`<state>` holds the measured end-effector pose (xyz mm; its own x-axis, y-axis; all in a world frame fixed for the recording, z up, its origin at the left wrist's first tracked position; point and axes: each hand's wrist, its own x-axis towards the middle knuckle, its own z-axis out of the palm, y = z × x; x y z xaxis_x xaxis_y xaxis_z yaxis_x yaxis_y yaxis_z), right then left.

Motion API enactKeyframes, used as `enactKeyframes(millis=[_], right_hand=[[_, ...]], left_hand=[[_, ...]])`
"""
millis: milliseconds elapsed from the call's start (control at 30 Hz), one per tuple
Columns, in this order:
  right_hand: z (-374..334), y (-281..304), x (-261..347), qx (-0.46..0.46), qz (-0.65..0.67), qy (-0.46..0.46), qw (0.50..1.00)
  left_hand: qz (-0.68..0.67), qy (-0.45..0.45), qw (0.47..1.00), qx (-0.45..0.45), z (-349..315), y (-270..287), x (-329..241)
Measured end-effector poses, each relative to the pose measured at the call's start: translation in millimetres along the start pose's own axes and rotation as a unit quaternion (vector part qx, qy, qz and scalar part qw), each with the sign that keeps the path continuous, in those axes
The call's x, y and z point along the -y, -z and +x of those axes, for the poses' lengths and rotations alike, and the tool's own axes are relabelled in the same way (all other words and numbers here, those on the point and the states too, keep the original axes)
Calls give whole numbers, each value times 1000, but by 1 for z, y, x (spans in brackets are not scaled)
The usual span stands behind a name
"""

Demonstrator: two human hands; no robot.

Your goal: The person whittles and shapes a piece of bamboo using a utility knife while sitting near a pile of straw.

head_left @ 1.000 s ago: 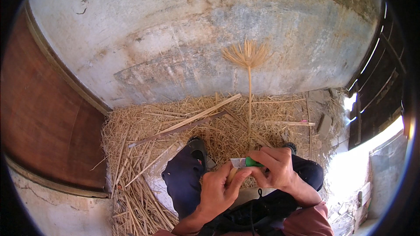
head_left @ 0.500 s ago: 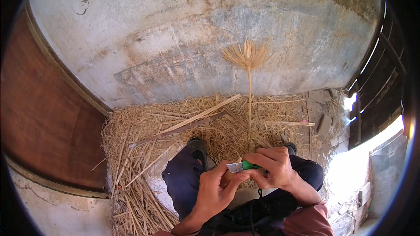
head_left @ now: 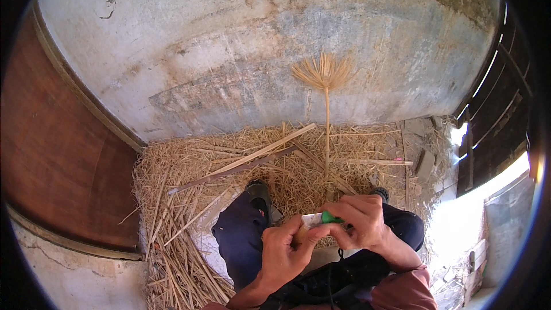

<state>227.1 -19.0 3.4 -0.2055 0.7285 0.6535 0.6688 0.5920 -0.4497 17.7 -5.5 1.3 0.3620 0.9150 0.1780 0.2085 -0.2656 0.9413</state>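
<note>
My left hand [head_left: 285, 248] and my right hand [head_left: 357, 221] meet in front of me over my lap. Between their fingers is a small white flat piece [head_left: 310, 220] with a green bit [head_left: 329, 217] at its right end. The left thumb and fingers pinch the white piece and the right fingers close on the green bit. A long straw stalk with a fanned head [head_left: 325, 74] stands upright against the wall just beyond my hands. My legs in dark trousers [head_left: 244, 235] stretch out over the straw.
Loose straw [head_left: 189, 206] covers the floor, with long split sticks [head_left: 252, 158] lying across it. A stained plaster wall [head_left: 258, 51] is ahead, a brown wooden panel [head_left: 51, 155] on the left, a dark barred opening [head_left: 493, 120] on the right, and rubble [head_left: 426, 163] by it.
Both hands have sunk slightly toward my lap and the white piece has tilted; the fingers have shifted their pinch on it. Nothing else has moved.
</note>
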Motion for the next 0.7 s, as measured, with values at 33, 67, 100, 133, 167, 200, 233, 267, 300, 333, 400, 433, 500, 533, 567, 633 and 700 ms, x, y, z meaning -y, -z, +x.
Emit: enactKeyframes(millis=[33, 67, 100, 133, 167, 200, 233, 267, 300, 333, 400, 433, 500, 533, 567, 633, 700], right_hand=[[0, 0, 0, -2, 3, -5, 1000], [0, 0, -1, -8, 2, -2, 1000], [0, -1, -2, -15, 2, 1, 1000], [0, -2, -2, -22, 2, 4, 1000], [-1, -3, -4, -13, 12, 5, 1000], [-2, -3, -5, -5, 20, 5, 1000], [-3, -3, -6, 4, 29, 6, 1000], [-2, -3, -5, 13, 35, 6, 999], [-1, -1, -4, 22, 41, 6, 999], [0, -1, -3, 31, 47, 5, 998], [0, -2, -2, 27, 42, 8, 999], [0, -3, -1, 26, 40, 10, 999], [0, -6, -1, 13, 40, 9, 999], [0, -6, -1, 7, 40, 9, 999], [0, -6, -1, 7, 38, 9, 999], [0, -7, 0, 7, 34, 10, 999], [0, -7, -1, 10, 33, 6, 999]], left_hand=[[2, -1, 1000, -1, 0, -1, -2], [3, 3, 1000, 6, 1, 0, -5], [6, 7, 1000, 13, 3, 1, -8], [8, 11, 1000, 20, 4, 2, -9], [-6, 10, 1000, 29, 4, 3, -7], [-21, 8, 999, 39, 5, 4, -4], [-35, 6, 998, 48, 6, 5, 0], [-55, 13, 996, 63, 6, 7, 4], [-75, 21, 994, 78, 7, 10, 9], [-95, 28, 991, 93, 8, 13, 11], [-107, 30, 987, 117, 11, 17, 10], [-113, 31, 985, 129, 12, 19, 10], [-92, 29, 987, 126, 11, 17, 9], [-82, 28, 989, 124, 10, 17, 9], [-67, 22, 990, 126, 10, 17, 9], [-38, 12, 991, 127, 9, 18, 10], [-29, 15, 994, 106, 8, 17, -2]])
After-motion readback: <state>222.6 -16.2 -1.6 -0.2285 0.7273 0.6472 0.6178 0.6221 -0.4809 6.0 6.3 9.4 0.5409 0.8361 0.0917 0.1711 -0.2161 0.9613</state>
